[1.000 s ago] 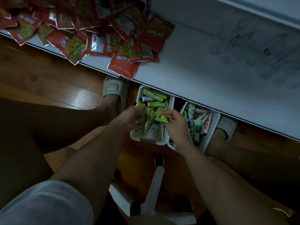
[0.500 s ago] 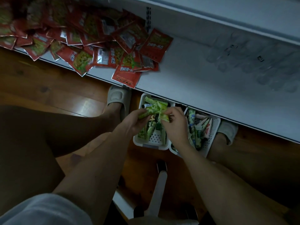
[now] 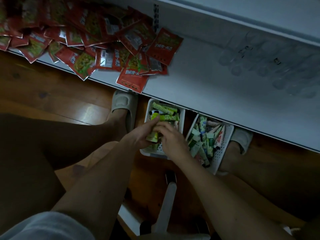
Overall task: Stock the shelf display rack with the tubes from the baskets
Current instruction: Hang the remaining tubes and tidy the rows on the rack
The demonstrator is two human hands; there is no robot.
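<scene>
Two white perforated baskets stand on the wooden floor under the front edge of a grey shelf (image 3: 199,80). The left basket (image 3: 150,154) holds green tubes (image 3: 167,110); the right basket (image 3: 220,158) holds mixed floral tubes (image 3: 206,137). Over the left basket, my left hand (image 3: 138,135) grips a bunch of green tubes (image 3: 152,135). My right hand (image 3: 170,138) is curled against the same bunch from the right, fingers on the tubes.
Red snack packets (image 3: 97,38) lie heaped on the shelf's left part, some hanging over its edge. My feet in grey slippers (image 3: 122,103) flank the baskets. A white stool leg (image 3: 166,205) runs below my arms.
Both hands have closed together over the left basket, gathering the green tubes into one bunch in my left hand. The view shifted slightly down along the shelf.
</scene>
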